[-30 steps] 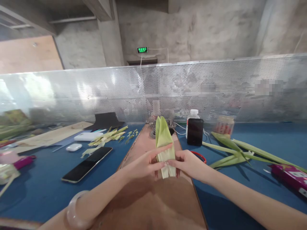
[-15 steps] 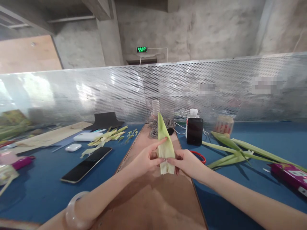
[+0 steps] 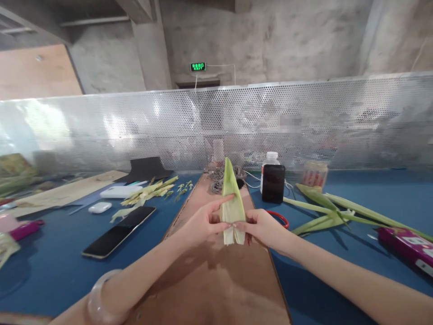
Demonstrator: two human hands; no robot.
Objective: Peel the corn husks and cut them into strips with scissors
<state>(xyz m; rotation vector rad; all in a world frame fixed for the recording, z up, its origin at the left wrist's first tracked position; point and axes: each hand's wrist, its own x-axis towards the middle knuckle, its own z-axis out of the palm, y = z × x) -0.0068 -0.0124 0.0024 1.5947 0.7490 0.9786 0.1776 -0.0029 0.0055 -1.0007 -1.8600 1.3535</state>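
A pale green pointed leaf (image 3: 232, 203) stands upright over the brown board (image 3: 216, 280), its tip up and its lower end split in two flaps. My left hand (image 3: 208, 221) pinches its lower left side, with the index finger laid across the front. On the lower right side, my right hand (image 3: 259, 225) grips the leaf between thumb and fingers. Both thumbs meet near the top of the split. The fingers behind the leaf are partly hidden.
Left on the blue table lie a phone (image 3: 120, 232), a white case (image 3: 100, 207) and leaf scraps (image 3: 152, 189). Right are a black device (image 3: 273, 183), a bottle (image 3: 271, 157), red handle (image 3: 280, 218), long leaves (image 3: 324, 221) and a purple package (image 3: 406, 248). Grey cord (image 3: 218, 180) lies behind.
The view has shifted slightly, so the surroundings sit a little further left and higher. Both hands keep their hold, and the leaf's tip has tilted slightly to the right.
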